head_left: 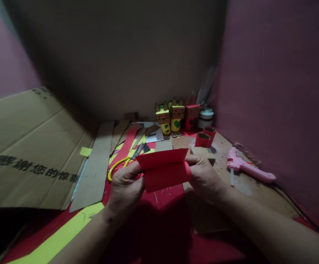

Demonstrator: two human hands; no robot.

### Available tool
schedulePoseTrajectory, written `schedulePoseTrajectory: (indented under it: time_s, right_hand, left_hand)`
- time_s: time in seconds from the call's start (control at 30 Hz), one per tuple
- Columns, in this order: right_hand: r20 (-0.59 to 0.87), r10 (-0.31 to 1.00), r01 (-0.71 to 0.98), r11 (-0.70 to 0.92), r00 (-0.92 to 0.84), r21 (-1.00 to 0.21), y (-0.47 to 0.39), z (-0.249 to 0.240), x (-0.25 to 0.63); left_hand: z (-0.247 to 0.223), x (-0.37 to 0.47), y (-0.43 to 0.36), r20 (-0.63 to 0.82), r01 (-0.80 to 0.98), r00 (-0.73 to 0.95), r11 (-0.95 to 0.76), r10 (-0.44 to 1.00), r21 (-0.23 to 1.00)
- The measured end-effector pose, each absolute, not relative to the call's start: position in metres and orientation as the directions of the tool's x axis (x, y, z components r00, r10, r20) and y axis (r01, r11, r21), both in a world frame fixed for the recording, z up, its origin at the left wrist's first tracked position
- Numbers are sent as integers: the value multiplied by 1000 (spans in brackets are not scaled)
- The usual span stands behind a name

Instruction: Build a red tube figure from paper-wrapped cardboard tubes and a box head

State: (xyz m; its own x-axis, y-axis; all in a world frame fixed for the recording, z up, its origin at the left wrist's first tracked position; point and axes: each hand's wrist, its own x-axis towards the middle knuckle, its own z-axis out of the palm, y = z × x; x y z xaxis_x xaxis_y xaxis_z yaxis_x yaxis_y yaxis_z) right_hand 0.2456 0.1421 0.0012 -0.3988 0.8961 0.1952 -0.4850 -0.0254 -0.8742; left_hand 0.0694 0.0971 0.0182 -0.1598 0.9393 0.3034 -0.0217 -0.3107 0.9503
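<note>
A piece of red paper [165, 170], with a crease or fold running across it, is held up between both hands over the red table surface. My left hand [128, 187] grips its left edge, fingers closed, near the yellow-handled scissors [126, 160]. On the right edge, my right hand [203, 176] is closed round the paper. Part of the fingers of both hands is hidden behind the sheet. Two red cardboard tubes [202, 139] stand beyond my right hand.
A pink glue gun [250, 168] lies at the right. Animal figures [177, 115] and a lidded jar [205, 118] stand at the back. Cardboard strips [96, 172] and a large cardboard box [30, 154] are at the left, with a yellow-green strip [57, 234] in front.
</note>
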Motion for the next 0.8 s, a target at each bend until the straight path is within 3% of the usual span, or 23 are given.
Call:
schedulePoseTrajectory:
  time_s: [0.13, 0.23, 0.43, 0.63, 0.8]
  right_hand:
    - [230, 897, -469, 29, -378, -883, 138, 6, 245]
    - [265, 898, -515, 52, -350, -856, 136, 8, 244]
    - [247, 905, -481, 55, -346, -875, 138, 16, 247]
    - [135, 908, -368, -22, -395, -930, 140, 22, 250]
    - [230, 918, -358, 106, -324, -928, 135, 19, 250]
  left_hand:
    - [18, 67, 97, 362, 0, -133, -365, 923, 931]
    - [16, 60, 96, 436, 110, -55, -429, 898, 897]
    - [22, 51, 88, 663, 349, 31, -629, 748, 694]
    - [25, 63, 88, 701, 330, -40, -653, 712, 681]
    - [12, 43, 95, 726, 400, 183, -725, 663, 561]
